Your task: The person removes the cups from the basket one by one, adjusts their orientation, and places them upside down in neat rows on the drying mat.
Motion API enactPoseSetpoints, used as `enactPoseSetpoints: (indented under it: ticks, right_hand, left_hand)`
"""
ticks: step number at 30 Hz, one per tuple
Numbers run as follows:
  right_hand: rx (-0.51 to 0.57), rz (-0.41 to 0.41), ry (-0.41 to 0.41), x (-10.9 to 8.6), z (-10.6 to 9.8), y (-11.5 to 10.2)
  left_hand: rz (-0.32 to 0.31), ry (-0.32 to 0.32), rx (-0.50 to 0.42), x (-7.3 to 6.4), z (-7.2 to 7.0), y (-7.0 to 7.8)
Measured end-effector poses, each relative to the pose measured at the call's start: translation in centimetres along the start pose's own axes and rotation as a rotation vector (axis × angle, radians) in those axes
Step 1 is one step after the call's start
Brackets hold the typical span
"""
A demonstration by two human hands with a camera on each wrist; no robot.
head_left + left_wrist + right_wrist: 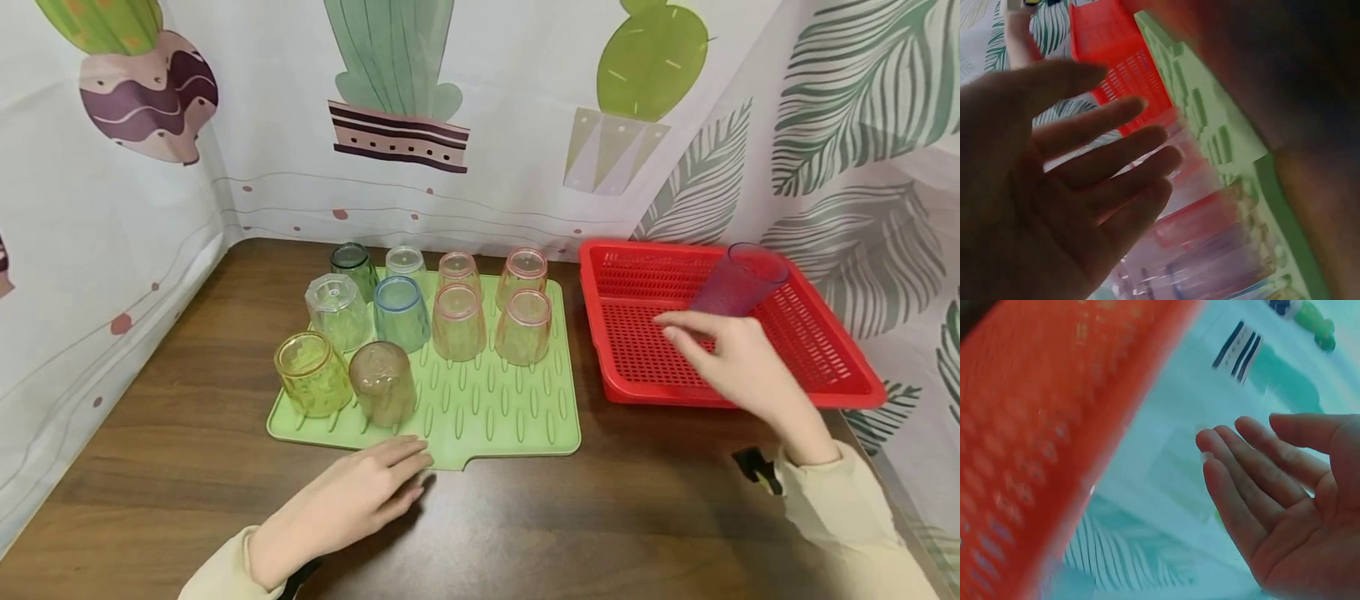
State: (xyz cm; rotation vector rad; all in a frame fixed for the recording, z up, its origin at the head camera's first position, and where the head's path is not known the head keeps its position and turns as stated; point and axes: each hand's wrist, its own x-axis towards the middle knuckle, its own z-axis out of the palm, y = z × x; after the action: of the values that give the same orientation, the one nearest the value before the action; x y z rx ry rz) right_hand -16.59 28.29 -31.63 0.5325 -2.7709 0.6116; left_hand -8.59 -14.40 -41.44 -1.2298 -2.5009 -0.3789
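Note:
My left hand lies over the front edge of the green drying mat, fingers loosely extended and holding nothing. Closest to it is an upside-down brown glass, with a yellow glass to its left. Over the front part of the red basket hovers my right hand, its fingers relaxed and nothing between them. Behind that hand a purple glass leans inside the basket. The left wrist view shows the left palm with fingers spread apart; the right wrist view shows the right palm bare.
Farther back on the mat, several glasses stand upside down: a clear faceted one, a blue-rimmed one, a dark green one and pink ones. A cactus-print curtain hangs behind the wooden table.

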Motion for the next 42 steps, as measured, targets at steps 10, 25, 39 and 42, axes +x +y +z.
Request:
enactPoseSetpoints:
  ticks: [10, 25, 39, 42]
  right_hand:
    - [-0.111, 0.173, 0.11, 4.0, -3.4, 5.4]
    - [-0.282, 0.381, -0.127, 7.2, -3.0, 9.2]
    - [-0.29, 0.346, -0.268, 7.0, -2.8, 11.8]
    - [-0.29, 0.339, -0.277, 7.1, -2.8, 12.2]
  left_hand:
    - [-0.132, -0.322, -0.025, -0.9, 0.7, 0.3]
    - [-0.163, -0.409, -0.026, -1.3, 1.3, 0.4]
    - [-0.17, -0.396, -0.017, -1.4, 1.3, 0.5]
    - [-0.176, -0.401, -0.02, -1.4, 1.4, 0.6]
